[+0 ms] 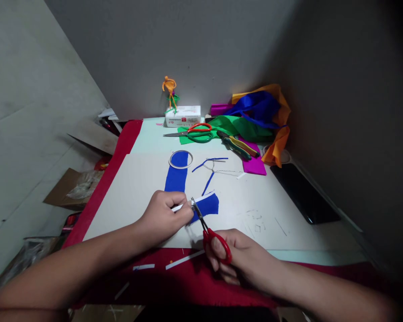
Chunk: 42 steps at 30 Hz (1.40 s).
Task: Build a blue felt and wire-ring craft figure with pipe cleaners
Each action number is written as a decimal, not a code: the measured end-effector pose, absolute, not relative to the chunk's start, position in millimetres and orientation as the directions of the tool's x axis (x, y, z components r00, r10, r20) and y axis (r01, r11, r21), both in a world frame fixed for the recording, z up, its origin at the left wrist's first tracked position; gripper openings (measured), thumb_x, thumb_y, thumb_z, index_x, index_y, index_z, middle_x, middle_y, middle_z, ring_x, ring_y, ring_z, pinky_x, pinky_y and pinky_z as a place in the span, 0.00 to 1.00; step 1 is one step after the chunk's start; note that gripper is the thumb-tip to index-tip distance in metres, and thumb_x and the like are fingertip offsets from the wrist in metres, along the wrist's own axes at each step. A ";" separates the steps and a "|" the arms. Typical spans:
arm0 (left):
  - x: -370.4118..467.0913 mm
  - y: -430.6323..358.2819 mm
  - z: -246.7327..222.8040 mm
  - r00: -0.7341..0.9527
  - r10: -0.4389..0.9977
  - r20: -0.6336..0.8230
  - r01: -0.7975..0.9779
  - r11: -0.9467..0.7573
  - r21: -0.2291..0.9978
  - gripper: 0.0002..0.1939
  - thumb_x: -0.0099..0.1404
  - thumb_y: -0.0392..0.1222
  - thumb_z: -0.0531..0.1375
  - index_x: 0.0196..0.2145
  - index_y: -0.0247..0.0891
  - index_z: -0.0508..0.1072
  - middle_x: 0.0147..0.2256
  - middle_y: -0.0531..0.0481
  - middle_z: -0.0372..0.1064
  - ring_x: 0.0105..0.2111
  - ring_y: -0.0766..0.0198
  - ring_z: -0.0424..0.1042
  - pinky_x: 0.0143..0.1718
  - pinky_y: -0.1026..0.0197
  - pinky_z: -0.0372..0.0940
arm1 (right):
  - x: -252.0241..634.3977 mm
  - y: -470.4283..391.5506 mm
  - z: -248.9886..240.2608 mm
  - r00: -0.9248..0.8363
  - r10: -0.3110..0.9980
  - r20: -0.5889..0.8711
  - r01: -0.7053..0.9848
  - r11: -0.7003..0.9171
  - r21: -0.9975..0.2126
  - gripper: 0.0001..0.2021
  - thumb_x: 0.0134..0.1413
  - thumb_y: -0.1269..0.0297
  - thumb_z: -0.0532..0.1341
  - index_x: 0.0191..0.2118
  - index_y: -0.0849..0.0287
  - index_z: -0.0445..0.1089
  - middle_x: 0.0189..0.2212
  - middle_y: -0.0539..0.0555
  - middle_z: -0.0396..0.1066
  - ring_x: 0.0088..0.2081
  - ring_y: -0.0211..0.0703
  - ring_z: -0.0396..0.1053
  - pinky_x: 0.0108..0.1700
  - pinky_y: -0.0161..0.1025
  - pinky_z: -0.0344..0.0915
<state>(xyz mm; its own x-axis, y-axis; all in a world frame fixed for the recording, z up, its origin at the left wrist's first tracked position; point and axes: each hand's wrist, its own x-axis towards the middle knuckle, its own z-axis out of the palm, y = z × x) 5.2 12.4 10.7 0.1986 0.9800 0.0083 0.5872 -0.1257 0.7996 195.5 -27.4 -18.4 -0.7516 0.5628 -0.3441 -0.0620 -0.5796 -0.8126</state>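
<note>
My left hand [166, 215] is closed on a blue strip [206, 205] with a white edge, pinching it between thumb and fingers. From my right hand [237, 255], closed round the red handles, a pair of small scissors [201, 217] points up and left. Their blades meet the strip's white edge beside my left fingertips. Just beyond my left hand lies another blue piece [176, 179], with a roll of tape [180, 159] standing over its far end. A bent wire figure [212, 170], partly wrapped in blue, rests to the right of it.
Larger scissors [191, 133], pliers [238, 145] and crumpled coloured sheets [255, 109] lie at the back. An orange figure [169, 91] stands on a white box [184, 116]. A black phone [304, 192] is at right. White strips [184, 259] lie on the red cloth [154, 286] in front.
</note>
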 end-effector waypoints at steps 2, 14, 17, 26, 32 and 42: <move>5.3 14.2 9.1 0.197 0.980 0.002 0.596 -0.121 0.794 0.16 0.55 0.39 0.52 0.15 0.38 0.49 0.18 0.58 0.42 0.20 0.71 0.46 0.21 0.67 0.45 | 195.1 -27.4 -19.3 -0.753 0.563 -0.341 -0.068 -0.581 -0.811 0.26 0.53 0.40 0.54 0.25 0.63 0.62 0.12 0.40 0.48 0.14 0.26 0.44 0.17 0.29 0.43; 2.4 22.0 13.1 0.252 0.966 -0.064 0.641 -0.117 0.758 0.15 0.55 0.39 0.51 0.16 0.38 0.49 0.19 0.58 0.41 0.21 0.70 0.46 0.22 0.67 0.46 | 193.8 -22.6 -20.6 -0.728 0.581 -0.365 -0.067 -0.590 -0.804 0.24 0.51 0.42 0.57 0.23 0.62 0.61 0.10 0.40 0.48 0.13 0.26 0.45 0.17 0.28 0.45; 2.6 23.3 14.6 0.255 0.965 -0.063 0.657 -0.125 0.743 0.15 0.55 0.39 0.51 0.16 0.38 0.48 0.19 0.57 0.40 0.21 0.70 0.45 0.22 0.66 0.45 | 194.0 -21.8 -23.2 -0.736 0.575 -0.357 -0.093 -0.608 -0.788 0.24 0.52 0.43 0.57 0.24 0.62 0.61 0.11 0.40 0.48 0.13 0.26 0.45 0.17 0.28 0.47; 2.6 22.2 11.5 0.268 0.963 0.020 0.717 -0.213 0.663 0.15 0.54 0.38 0.51 0.15 0.38 0.49 0.18 0.58 0.40 0.20 0.71 0.45 0.22 0.66 0.44 | 192.5 -21.8 -27.0 -0.759 0.575 -0.305 -0.165 -0.623 -0.765 0.23 0.55 0.45 0.56 0.24 0.63 0.62 0.11 0.41 0.50 0.14 0.26 0.45 0.17 0.28 0.48; 0.8 23.0 9.7 0.295 0.951 0.089 0.737 -0.286 0.612 0.15 0.55 0.38 0.51 0.15 0.38 0.49 0.18 0.58 0.41 0.20 0.72 0.45 0.21 0.66 0.44 | 194.0 -22.1 -24.8 -0.741 0.596 -0.309 -0.190 -0.628 -0.755 0.23 0.54 0.45 0.57 0.23 0.62 0.61 0.10 0.39 0.46 0.13 0.26 0.41 0.17 0.28 0.44; -4.2 22.9 4.2 0.339 0.922 0.186 0.751 -0.385 0.537 0.17 0.57 0.37 0.52 0.16 0.38 0.46 0.17 0.59 0.39 0.18 0.71 0.44 0.21 0.65 0.43 | 197.3 -19.3 -14.9 -0.733 0.578 -0.358 -0.218 -0.699 -0.681 0.21 0.53 0.49 0.59 0.21 0.62 0.60 0.13 0.41 0.48 0.14 0.25 0.40 0.16 0.27 0.43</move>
